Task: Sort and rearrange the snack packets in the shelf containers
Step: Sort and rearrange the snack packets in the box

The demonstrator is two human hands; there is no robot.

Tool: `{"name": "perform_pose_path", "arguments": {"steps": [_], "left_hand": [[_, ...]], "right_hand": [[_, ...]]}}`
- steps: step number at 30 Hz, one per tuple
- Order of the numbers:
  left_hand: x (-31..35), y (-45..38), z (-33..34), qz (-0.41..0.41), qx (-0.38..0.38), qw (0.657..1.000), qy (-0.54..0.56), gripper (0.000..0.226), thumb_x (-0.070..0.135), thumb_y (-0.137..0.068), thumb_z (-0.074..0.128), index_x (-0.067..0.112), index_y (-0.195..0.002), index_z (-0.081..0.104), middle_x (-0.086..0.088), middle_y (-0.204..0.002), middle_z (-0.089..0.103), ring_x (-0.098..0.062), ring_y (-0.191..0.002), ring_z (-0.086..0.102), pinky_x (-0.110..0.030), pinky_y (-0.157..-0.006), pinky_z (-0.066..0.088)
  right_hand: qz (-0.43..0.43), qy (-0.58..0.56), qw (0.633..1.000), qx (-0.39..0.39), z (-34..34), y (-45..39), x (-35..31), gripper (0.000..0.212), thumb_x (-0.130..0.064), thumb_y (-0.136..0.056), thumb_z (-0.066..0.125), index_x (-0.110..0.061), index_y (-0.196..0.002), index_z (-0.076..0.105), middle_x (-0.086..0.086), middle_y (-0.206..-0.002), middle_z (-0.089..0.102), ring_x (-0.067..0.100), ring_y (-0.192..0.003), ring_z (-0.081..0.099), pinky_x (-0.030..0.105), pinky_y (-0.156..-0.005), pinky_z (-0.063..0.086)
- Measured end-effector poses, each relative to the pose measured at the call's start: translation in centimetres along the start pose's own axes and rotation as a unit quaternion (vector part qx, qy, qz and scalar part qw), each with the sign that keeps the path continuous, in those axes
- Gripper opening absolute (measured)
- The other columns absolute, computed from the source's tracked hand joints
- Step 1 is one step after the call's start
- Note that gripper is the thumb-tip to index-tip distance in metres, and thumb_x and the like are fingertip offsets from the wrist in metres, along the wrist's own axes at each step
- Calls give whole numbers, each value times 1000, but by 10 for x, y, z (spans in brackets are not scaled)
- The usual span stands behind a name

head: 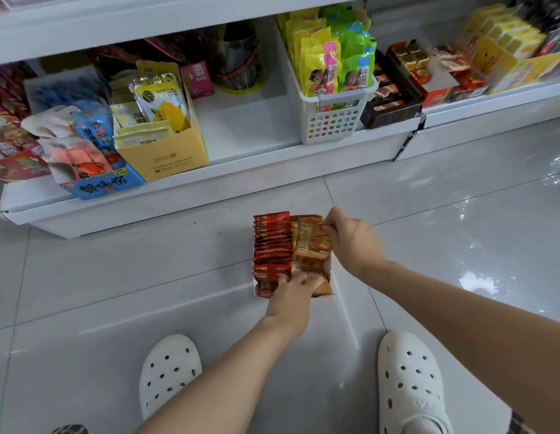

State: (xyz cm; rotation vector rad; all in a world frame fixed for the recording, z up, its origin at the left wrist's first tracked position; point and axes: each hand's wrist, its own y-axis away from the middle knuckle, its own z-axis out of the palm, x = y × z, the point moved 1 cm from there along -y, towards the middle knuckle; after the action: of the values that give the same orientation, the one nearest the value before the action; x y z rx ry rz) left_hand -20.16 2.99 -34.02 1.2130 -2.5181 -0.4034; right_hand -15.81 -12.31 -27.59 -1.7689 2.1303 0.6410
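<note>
My left hand point(292, 288) and right hand point(350, 242) pinch orange packets point(310, 245) beside the red packets point(270, 242); the shelf gap point(247, 120) behind them awaits, so sorting looks midway.

Glossy white tile floor point(131, 277) carries a container of red and orange snack packets point(291, 255), standing between two white clogs point(169, 371). Just behind, the low white shelf point(247, 133) bears a yellow carton point(165, 151), a perforated white basket point(333, 115), and a dark tray point(394, 101), possibly chocolates.

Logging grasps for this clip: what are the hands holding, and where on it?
Right hand pinches an orange-brown packet at its top right edge. Left hand rests on the near packets; a grip cannot be told.
</note>
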Motion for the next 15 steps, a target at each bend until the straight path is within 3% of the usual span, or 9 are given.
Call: {"name": "perform_pose_path", "arguments": {"steps": [4, 7, 10, 12, 15], "left_hand": [[2, 18, -12, -28, -80, 983, 162, 65, 14, -98, 45, 24, -155, 15, -2, -162, 10, -31, -143, 20, -37, -117, 22], [-2, 37, -30, -32, -55, 967, 245, 57, 14, -93, 49, 24, -148, 37, 1, -152, 37, -23, -139, 35, -33, -114, 30], [-9, 57, -61, -87, -33, 925, 368, 35, 18, -94, 57, 25, -128, 59, 5, -127, 60, -17, -118, 56, -25, -98, 44], [-10, 70, -96, -126, 13, 881, 456, 31, 23, -93, 64, 19, -123, 58, -2, -121, 62, -15, -107, 59, -22, -87, 48], [2, 101, -163, -133, 65, 830, 537, 41, 23, -92, 65, 12, -130, 51, -6, -123, 59, -16, -109, 58, -20, -87, 49]], "right_hand": [[4, -22, 1000, 7, -23, 9, 5, 12, -21, -101, 46, -13, -102, 54, 8, -84, 67, 33, -77, 60, 40, -63, 49], [19, -56, 998, 22, -48, 14, -2, 9, -19, -99, 50, -13, -98, 57, 6, -81, 67, 28, -74, 60, 36, -61, 47], [9, -62, 998, 30, -83, 26, -20, 6, -19, -97, 54, -17, -95, 60, 4, -88, 71, 23, -74, 62, 37, -66, 52], [1, -66, 997, 30, -111, 36, -33, 6, -20, -96, 56, -18, -95, 62, 5, -90, 71, 20, -76, 63, 37, -68, 54], [6, -111, 993, 32, -158, 56, -55, 3, -20, -94, 61, -19, -93, 63, 5, -91, 72, 21, -79, 69, 43, -74, 58]]}}
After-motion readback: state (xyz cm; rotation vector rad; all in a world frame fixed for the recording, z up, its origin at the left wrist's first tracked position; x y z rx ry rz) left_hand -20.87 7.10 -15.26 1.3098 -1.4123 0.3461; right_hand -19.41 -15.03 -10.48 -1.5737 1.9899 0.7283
